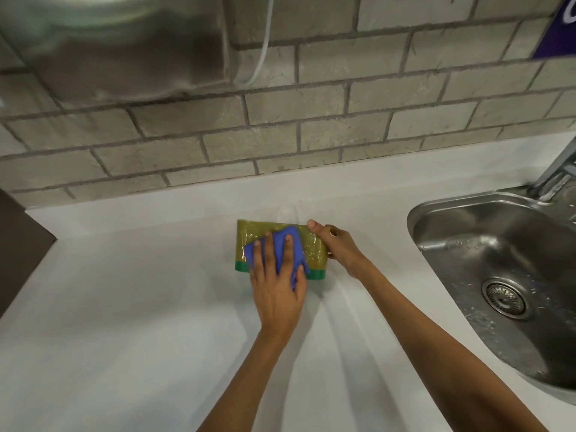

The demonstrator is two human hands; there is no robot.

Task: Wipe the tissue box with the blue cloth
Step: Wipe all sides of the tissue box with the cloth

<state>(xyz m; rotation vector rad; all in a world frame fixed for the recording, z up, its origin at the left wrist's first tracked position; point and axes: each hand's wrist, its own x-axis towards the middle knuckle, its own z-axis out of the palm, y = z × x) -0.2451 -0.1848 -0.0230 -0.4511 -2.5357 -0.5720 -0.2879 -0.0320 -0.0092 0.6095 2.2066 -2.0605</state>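
The tissue box (249, 236), olive-yellow with a green lower band and a glossy plastic wrap, lies on the white counter (124, 307) near the wall. A crumpled blue cloth (288, 241) rests on its top face. My left hand (276, 285) presses flat on the cloth, fingers spread over it. My right hand (338, 246) grips the right end of the box, thumb along its top far edge. The middle of the box is hidden under the cloth and my left hand.
A steel sink (498, 275) with water drops and a drain is set into the counter at the right, its tap (558, 173) above. A grey brick wall (280, 126) runs behind. A shiny metal unit (118, 42) hangs upper left. A dark surface (18, 244) borders the counter's left edge.
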